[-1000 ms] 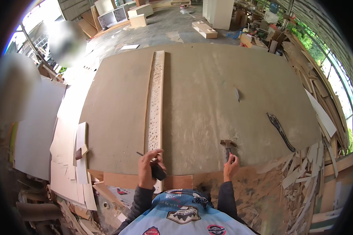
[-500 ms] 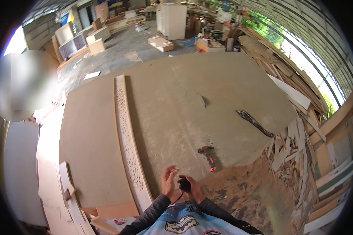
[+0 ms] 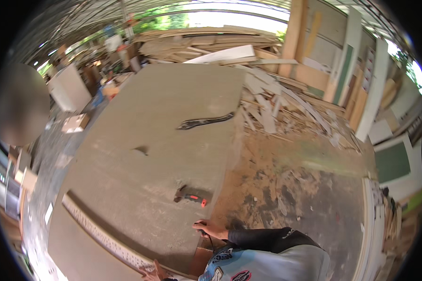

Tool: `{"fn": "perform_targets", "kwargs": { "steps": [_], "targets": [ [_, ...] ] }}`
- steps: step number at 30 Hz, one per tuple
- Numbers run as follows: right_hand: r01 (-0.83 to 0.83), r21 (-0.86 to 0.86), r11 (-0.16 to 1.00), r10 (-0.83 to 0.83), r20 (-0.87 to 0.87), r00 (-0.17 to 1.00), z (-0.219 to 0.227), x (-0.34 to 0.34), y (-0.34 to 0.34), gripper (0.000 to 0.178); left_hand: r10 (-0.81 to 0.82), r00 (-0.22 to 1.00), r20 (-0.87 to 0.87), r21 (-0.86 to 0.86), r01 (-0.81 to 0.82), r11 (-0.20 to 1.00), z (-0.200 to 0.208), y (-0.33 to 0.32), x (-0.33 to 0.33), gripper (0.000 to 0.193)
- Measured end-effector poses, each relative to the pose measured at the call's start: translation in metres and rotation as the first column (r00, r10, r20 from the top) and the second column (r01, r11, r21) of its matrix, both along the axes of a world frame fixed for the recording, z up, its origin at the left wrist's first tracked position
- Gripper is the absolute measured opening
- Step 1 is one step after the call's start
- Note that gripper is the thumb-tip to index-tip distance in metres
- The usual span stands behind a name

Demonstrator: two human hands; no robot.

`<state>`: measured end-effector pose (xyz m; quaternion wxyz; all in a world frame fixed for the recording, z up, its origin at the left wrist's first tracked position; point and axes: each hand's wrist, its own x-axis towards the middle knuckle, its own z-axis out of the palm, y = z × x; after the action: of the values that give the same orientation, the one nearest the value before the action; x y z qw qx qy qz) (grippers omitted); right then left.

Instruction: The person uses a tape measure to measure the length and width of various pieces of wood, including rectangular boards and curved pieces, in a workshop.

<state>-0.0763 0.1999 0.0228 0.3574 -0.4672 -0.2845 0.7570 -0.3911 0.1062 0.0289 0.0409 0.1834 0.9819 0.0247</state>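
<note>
While the right hand (image 3: 211, 229) fingers grip a small dark tool, the hammer (image 3: 191, 197) lies just beyond.

Right grip (image 3: 212, 229) curled, left grip (image 3: 151, 271) low

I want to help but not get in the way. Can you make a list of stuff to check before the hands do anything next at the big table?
1. Red-and-black hammer lying flat on the big grey-brown worktable, away from the edge: ok.
2. Right hand at the table's near edge, gripping something small and dark: cannot tell what it is.
3. Left hand on the near end of the long pale carved wooden strip: only partly in view, grip cannot tell.
4. Long dark curved tool far up the table, away from both hands: ok.
5. Floor beside the table covered in sawdust and wood offcuts: not ok for walking.
</note>
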Motion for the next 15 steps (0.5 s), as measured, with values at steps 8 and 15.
{"fn": "perform_targets", "kwargs": {
  "steps": [8,15],
  "targets": [
    [0.052,0.013,0.999,-0.053,0.069,0.996,-0.001,0.001,-0.024,0.034,-0.334,0.877,-0.347,0.021,0.363,0.931,-0.026,-0.035,-0.026,0.071],
    [0.088,-0.035,0.996,-0.083,0.119,0.989,0.004,0.012,-0.03,0.032,-0.212,0.943,-0.258,0.186,0.263,0.947,-0.031,-0.035,-0.013,0.071]
  ]
}}
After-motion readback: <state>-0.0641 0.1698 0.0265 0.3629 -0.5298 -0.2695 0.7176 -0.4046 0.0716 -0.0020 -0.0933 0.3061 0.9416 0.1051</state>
